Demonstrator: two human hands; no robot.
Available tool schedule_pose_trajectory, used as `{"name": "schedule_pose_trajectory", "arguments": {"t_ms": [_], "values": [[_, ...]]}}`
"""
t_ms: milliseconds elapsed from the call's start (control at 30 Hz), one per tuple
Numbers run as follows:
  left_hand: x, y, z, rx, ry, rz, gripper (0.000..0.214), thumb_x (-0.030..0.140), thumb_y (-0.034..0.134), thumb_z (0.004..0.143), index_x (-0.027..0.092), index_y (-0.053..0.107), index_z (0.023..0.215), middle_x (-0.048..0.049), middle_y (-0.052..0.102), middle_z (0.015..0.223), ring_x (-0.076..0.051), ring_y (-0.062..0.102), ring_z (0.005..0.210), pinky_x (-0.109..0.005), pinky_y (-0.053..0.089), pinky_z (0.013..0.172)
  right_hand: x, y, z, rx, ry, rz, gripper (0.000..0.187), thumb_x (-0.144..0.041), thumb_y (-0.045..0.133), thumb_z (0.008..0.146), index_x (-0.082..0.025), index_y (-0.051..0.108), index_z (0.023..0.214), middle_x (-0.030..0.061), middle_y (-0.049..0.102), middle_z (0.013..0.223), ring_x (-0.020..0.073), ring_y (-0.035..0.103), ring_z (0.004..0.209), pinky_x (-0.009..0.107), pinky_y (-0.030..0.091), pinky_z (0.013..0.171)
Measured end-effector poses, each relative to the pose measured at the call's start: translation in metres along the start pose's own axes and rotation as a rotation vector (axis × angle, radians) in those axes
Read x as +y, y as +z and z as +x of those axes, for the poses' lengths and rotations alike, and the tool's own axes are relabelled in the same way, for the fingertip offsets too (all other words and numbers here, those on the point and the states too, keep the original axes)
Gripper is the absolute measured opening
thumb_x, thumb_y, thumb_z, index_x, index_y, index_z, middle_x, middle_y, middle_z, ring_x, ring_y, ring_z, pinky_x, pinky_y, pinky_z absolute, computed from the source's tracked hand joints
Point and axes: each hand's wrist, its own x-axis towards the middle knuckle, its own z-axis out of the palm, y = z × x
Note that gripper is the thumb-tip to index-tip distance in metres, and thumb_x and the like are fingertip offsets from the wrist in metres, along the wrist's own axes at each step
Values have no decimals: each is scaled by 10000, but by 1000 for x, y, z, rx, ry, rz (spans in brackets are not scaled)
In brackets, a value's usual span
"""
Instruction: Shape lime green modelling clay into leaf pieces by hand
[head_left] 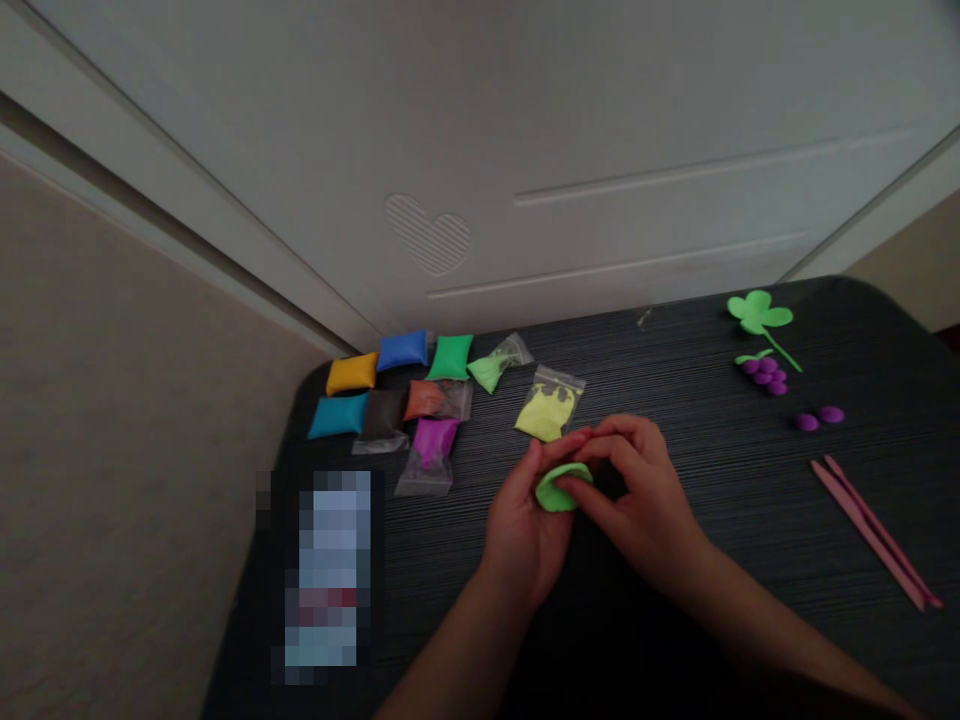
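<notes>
While the left hand [521, 535] curves half open around a thin, dished lime-green disc [551, 498] just above the dark, finely streaked table [675, 370], the right hand [652, 500] bends its fingers loosely by the far rim and lays its thumb against the hollow, pinching lightly. Just beyond them, I see a clear zip bag of matte, pale yellow clay [546, 408]; over to the right sit a smooth green four-petalled shape [754, 312] with a thin stem, a bunch of purple balls [765, 374], and slim pink tools [870, 535].
</notes>
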Motion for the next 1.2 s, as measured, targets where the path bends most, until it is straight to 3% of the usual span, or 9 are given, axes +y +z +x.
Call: {"name": "schedule_pose_trajectory", "arguments": {"t_ms": [100, 233, 533, 800, 900, 1033, 1200], "values": [[-3, -3, 2, 25, 19, -14, 313, 302, 376, 793, 98, 612, 796, -71, 590, 809, -163, 530, 854, -282, 364, 814, 1, 3, 0, -16, 28, 12, 175, -246, 625, 625, -208, 535, 769, 57, 450, 959, 204, 433, 948, 365, 384, 804], [-3, -5, 3, 38, 40, -26, 240, 244, 395, 779, 112, 595, 759, -51, 564, 791, -135, 520, 795, -254, 374, 756, 1, 3, -1, -54, 34, 38, 114, -222, 592, 655, -205, 523, 745, 53, 448, 979, 200, 432, 962, 366, 377, 818], [4, -4, 1, -53, -14, 20, 159, 156, 409, 728, 121, 544, 652, -21, 495, 680, -108, 484, 670, -241, 361, 674, -4, -1, 1, -117, 102, 233, 94, -220, 583, 668, -206, 498, 705, 37, 457, 1012, 182, 442, 987, 352, 355, 855], [-1, -8, -1, 16, 78, 110, 214, 191, 410, 729, 109, 607, 737, -51, 541, 740, -133, 486, 714, -259, 361, 689, -3, 6, -3, -224, 216, 451, 343, -245, 573, 678, -233, 446, 996, 39, 487, 1028, 159, 486, 936, 310, 414, 808], [-3, -6, -2, -18, 68, 78, 270, 220, 388, 748, 97, 617, 675, -60, 547, 730, -134, 487, 726, -259, 363, 714, -1, 8, -5, -260, 255, 474, 431, -279, 570, 683, -245, 409, 1081, 37, 481, 1078, 162, 481, 970, 319, 398, 849], [-2, -2, -2, -83, 55, -32, 324, 227, 365, 769, 104, 577, 558, -48, 527, 679, -124, 489, 746, -253, 358, 774, -1, 9, -4, -290, 245, 454, 360, -303, 547, 700, -237, 459, 1043, 25, 525, 1032, 163, 495, 955, 324, 384, 860], [-1, -1, -2, -171, -53, -76, 308, 264, 369, 773, 96, 582, 626, -62, 541, 674, -133, 511, 693, -269, 391, 719, -5, 9, -4, -281, 250, 473, 373, -297, 567, 678, -231, 468, 1031, 11, 566, 964, 148, 534, 869, 293, 419, 789]]}}
